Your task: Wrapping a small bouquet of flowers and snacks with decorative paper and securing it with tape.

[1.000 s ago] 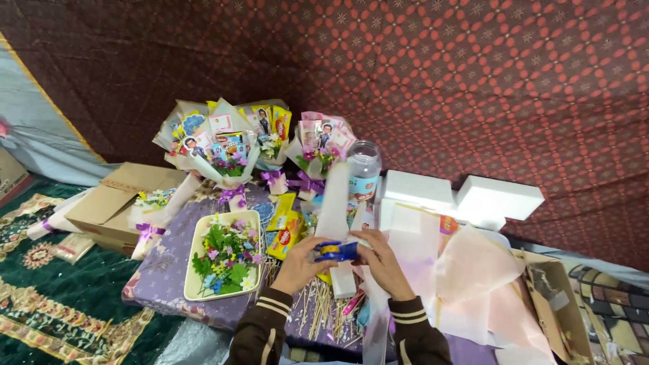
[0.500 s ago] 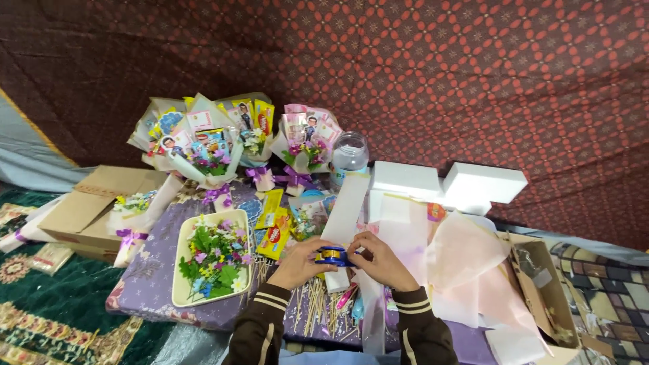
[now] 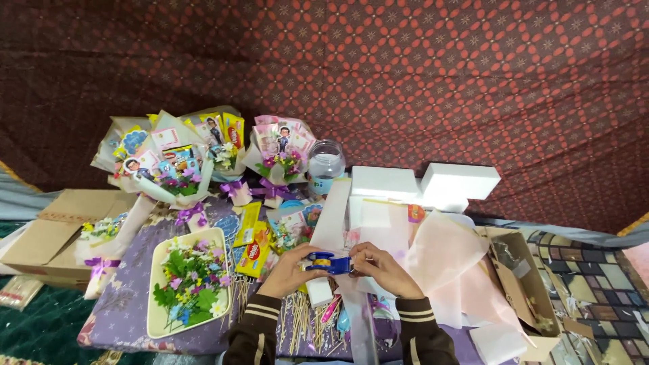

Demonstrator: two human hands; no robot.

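Both hands, left hand (image 3: 292, 269) and right hand (image 3: 382, 269), are closing around a small blue tape dispenser (image 3: 329, 262) at the worktop's (image 3: 122, 318) 6 o'clock edge; it looks light, rigid plastic, probably best gripped by its sides.

A dark red patterned cloth wall (image 3: 419, 74) rises behind a green carpet (image 3: 34, 324)

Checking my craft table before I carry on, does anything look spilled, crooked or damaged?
Nothing looks damaged. Both hands, left hand and right hand, hold a blue tape dispenser. Wooden skewers lie scattered loose beneath them, and pink wrapping paper slumps over the table's right edge.
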